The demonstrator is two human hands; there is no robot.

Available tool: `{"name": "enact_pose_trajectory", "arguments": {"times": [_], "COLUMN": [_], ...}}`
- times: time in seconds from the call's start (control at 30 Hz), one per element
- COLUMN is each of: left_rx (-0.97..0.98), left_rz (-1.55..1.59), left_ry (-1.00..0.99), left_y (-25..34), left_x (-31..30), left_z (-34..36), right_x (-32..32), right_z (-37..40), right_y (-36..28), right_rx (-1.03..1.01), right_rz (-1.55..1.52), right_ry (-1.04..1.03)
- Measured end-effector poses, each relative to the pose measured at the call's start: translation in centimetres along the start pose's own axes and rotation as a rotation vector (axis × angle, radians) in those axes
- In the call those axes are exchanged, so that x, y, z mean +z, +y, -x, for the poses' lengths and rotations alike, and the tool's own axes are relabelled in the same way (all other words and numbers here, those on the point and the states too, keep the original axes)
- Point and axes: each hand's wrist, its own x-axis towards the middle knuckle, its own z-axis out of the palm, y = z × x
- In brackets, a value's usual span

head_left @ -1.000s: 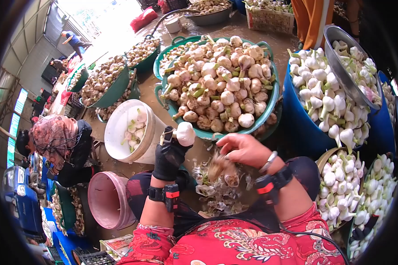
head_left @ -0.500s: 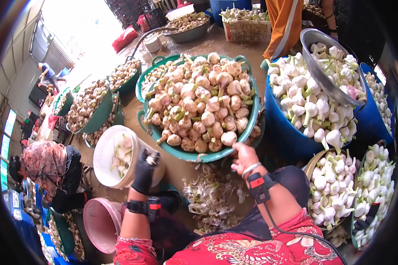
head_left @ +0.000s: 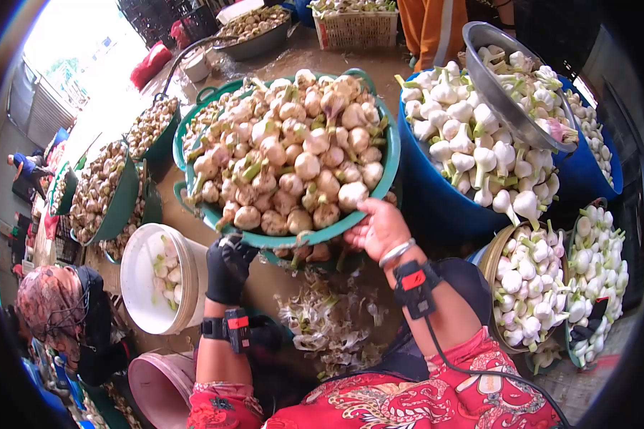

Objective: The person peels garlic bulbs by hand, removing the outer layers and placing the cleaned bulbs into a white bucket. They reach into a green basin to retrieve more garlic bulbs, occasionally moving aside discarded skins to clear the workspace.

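Head view: the right hand [head_left: 383, 232], bare, has its fingers half open and reaching to the near rim of a green basin [head_left: 392, 154], just beside a pale garlic bulb [head_left: 353, 194]; whether they touch that bulb I cannot tell; the left hand [head_left: 229, 270], in a black glove, keeps its fingers curled by the same rim, farther left; what they have hold of is too small to tell; brownish garlic [head_left: 308, 166] is heaped in the basin; papery peelings [head_left: 329, 322] lie below, between the forearms; a white bucket [head_left: 139, 282] with some garlic stands tilted left of the glove, a pink bucket [head_left: 157, 390] nearer; rightward, a blue tub [head_left: 436, 193] brims with whiter bulbs, a metal bowl [head_left: 490, 82] leaning over it.
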Motion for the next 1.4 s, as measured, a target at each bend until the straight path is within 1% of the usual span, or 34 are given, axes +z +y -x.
{"name": "enact_pose_trajectory", "arguments": {"times": [0.03, 0.1, 0.17, 0.23, 0.3, 0.37, 0.43, 0.5, 0.53, 0.6, 0.63, 0.7, 0.73, 0.77, 0.83, 0.87, 0.9, 0.97, 1.0, 1.03, 1.1, 1.13, 1.2, 1.23, 1.3, 1.33, 1.37, 1.4], "left_rx": [0.092, 0.148, 0.163, 0.159, 0.169, 0.176, 0.18, 0.256, 0.262, 0.213, 0.212, 0.319, 0.284, 0.282, 0.277, 0.385, 0.387, 0.335, 0.2, 0.207, 0.29, 0.292, -0.745, -0.736, -0.329, -0.286, -0.28, -0.109], "left_rz": [-0.091, -0.102, -0.119, -0.159, -0.211, -0.207, -0.219, -0.338, -0.336, -0.268, -0.266, -0.106, -0.132, -0.124, -0.087, -0.172, -0.173, -0.208, -0.167, -0.177, -0.165, -0.167, 1.124, 1.121, -0.042, 0.123, 0.117, 0.044], "left_ry": [-0.005, 0.019, 0.059, 0.015, -0.012, -0.052, -0.068, -0.094, -0.097, -0.027, -0.031, 0.056, 0.002, 0.003, -0.03, -0.024, -0.02, -0.102, -0.078, -0.078, -0.125, -0.117, -0.046, -0.036, 0.072, 0.086, 0.084, 0.067], "left_y": [-0.1, -0.6, -1.0, -1.9, -2.5, -2.3, -1.8, -1.0, -0.7, 0.7, 1.6, 4.1, 4.6, 4.7, 4.7, 3.8, 3.4, 2.9, 2.9, 2.7, 2.4, 2.0, 0.6, -0.2, -2.4, -3.6, -2.5, -0.1], "left_x": [-0.1, 0.4, 1.1, 1.7, 1.8, 2.0, 1.8, 1.4, 1.4, 1.6, 1.7, 1.7, 1.6, 2.1, 3.1, 3.7, 4.0, 4.0, 4.2, 4.0, 3.5, 3.5, 3.6, 3.1, 2.2, 2.0, 1.7, 1.4], "left_z": [-0.4, -0.9, -0.6, 0.9, 1.9, 2.8, 3.0, 2.7, 2.3, 1.3, 0.6, -1.3, -1.6, -1.6, -1.4, -0.7, -0.1, 1.1, 1.6, 1.7, 2.1, 2.5, 3.8, 4.3, 4.4, 3.7, 2.5, 0.3], "right_x": [0.3, -0.1, -0.3, -0.8, -1.1, -1.3, -1.4, -1.8, -2.1, -1.5, -1.1, -1.6, -1.6, -1.8, -2.0, -1.8, -2.2, -2.5, -2.3, -2.0, -2.2, -2.4, -2.5, -2.5, -2.1, -1.7, -0.6, -1.0], "right_z": [0.0, -1.1, -1.0, -0.9, -1.0, -0.8, -0.7, -0.9, -1.0, -0.2, 0.4, -0.9, -1.1, -1.2, -1.6, -1.3, -1.7, -2.2, -2.4, -2.5, -2.6, -2.5, -1.5, -1.2, 0.2, 1.8, 4.3, 3.8], "right_y": [-0.5, -0.9, -0.5, 0.1, 0.8, 1.3, 1.5, 1.2, 1.1, -0.1, -1.3, -3.5, -4.3, -5.2, -5.8, -5.3, -4.4, -2.9, -2.0, -1.2, -0.6, -0.6, -0.8, -0.8, -1.6, -1.7, -2.0, -2.2], "right_rx": [-0.037, -0.059, -0.102, -0.083, 0.035, 0.036, 0.036, 0.051, 0.0, -0.123, -0.144, -0.175, -0.213, -0.204, -0.154, -0.143, -0.14, -0.139, -0.181, -0.221, -0.177, -0.182, -0.407, -0.52, -0.599, -0.53, -0.457, -0.449], "right_rz": [-0.023, -0.073, -0.037, -0.027, -0.09, -0.107, -0.104, -0.103, -0.118, -0.137, -0.094, -0.092, -0.092, -0.106, -0.113, -0.084, -0.072, 0.004, 0.02, 0.006, 0.035, 0.037, 0.175, 0.238, 0.223, 0.174, 0.125, 0.156], "right_ry": [-0.001, -0.007, 0.012, 0.025, 0.048, 0.027, 0.065, 0.053, 0.027, -0.012, -0.027, -0.089, -0.079, -0.066, 0.055, 0.097, 0.141, 0.169, 0.189, 0.243, 0.27, 0.264, 0.298, 0.313, 0.306, 0.186, 0.069, 0.051]}}
